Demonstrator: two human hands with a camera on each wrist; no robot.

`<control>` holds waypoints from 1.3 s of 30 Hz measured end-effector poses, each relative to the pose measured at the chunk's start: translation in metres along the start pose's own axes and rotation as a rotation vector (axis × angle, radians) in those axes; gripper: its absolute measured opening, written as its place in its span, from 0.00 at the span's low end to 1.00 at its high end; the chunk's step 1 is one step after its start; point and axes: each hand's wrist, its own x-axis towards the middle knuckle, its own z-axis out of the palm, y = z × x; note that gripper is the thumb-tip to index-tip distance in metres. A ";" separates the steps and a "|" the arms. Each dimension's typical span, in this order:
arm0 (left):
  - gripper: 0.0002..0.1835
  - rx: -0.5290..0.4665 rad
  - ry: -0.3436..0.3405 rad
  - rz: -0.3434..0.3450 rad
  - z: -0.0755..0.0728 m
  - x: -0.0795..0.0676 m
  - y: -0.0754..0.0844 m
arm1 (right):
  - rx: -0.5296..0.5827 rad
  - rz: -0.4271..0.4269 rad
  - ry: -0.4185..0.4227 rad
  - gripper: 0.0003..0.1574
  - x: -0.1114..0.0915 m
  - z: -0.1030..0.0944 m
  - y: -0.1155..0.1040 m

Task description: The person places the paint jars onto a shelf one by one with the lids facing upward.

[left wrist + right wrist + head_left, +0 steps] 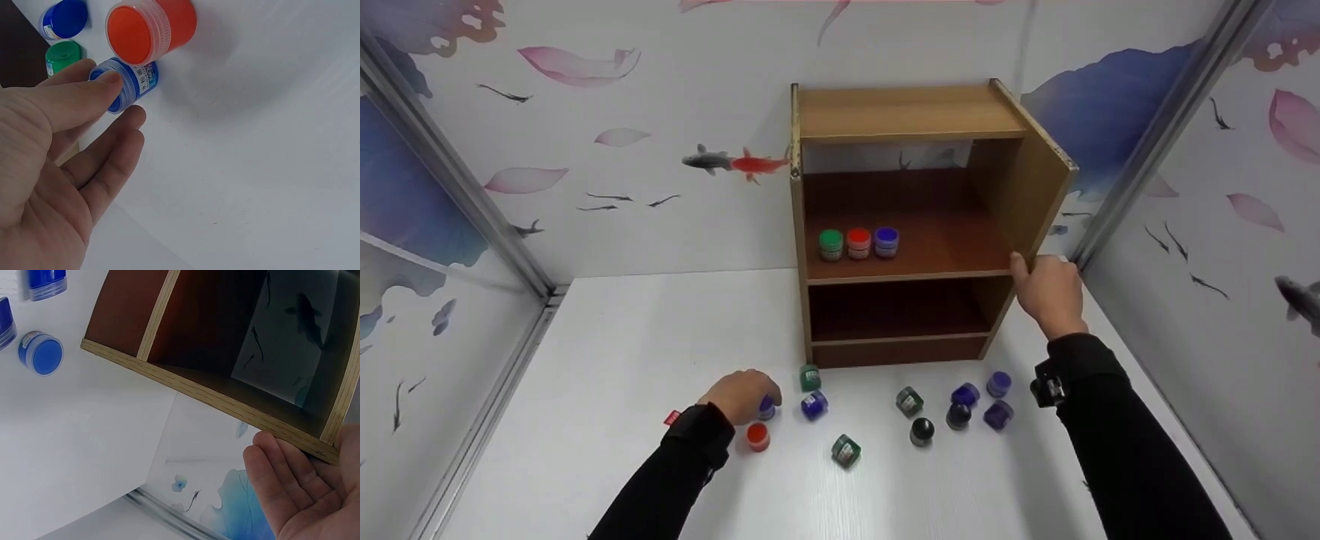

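My left hand [744, 397] pinches a small blue paint jar [147, 77] by its lid, between thumb and index finger, low over the white table. Right beside it stands an orange-red paint jar [181, 22]. Over on the right, my right hand [1051, 296] grips the side panel of a wooden shelf unit [915, 112], thumb on the front edge and fingers along the outer face. On its middle board a green jar [831, 245], a red jar [859, 244] and a blue jar [886, 242] stand in a row at the left.
Near the unit's front left lie a green jar [810, 378] and a blue jar [814, 405]. Another green jar [846, 451] lies closer. Several dark, green and purple-blue jars, including a black-topped jar [922, 431], are scattered front right. Printed walls [660, 90] enclose the table.
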 end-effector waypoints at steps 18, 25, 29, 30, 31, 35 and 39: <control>0.18 0.032 0.065 0.046 0.014 0.006 -0.007 | -0.016 0.023 -0.038 0.36 0.002 -0.001 0.001; 0.19 0.052 0.058 0.031 0.013 0.006 -0.006 | -0.008 0.031 -0.048 0.37 0.001 -0.001 0.000; 0.19 0.029 0.053 0.017 0.011 0.005 -0.005 | -0.005 0.039 -0.049 0.36 0.001 -0.002 0.000; 0.19 0.022 0.051 0.015 0.011 0.005 -0.005 | -0.006 0.040 -0.048 0.36 0.001 -0.002 0.000; 0.19 0.016 0.049 0.012 0.011 0.005 -0.005 | -0.006 0.042 -0.047 0.36 0.001 -0.002 0.000; 0.19 0.001 0.037 0.002 0.012 0.005 -0.006 | -0.007 0.035 -0.040 0.36 0.001 -0.001 0.000; 0.19 -0.001 0.032 0.005 0.013 0.005 -0.008 | -0.007 0.011 -0.019 0.35 0.000 0.000 0.001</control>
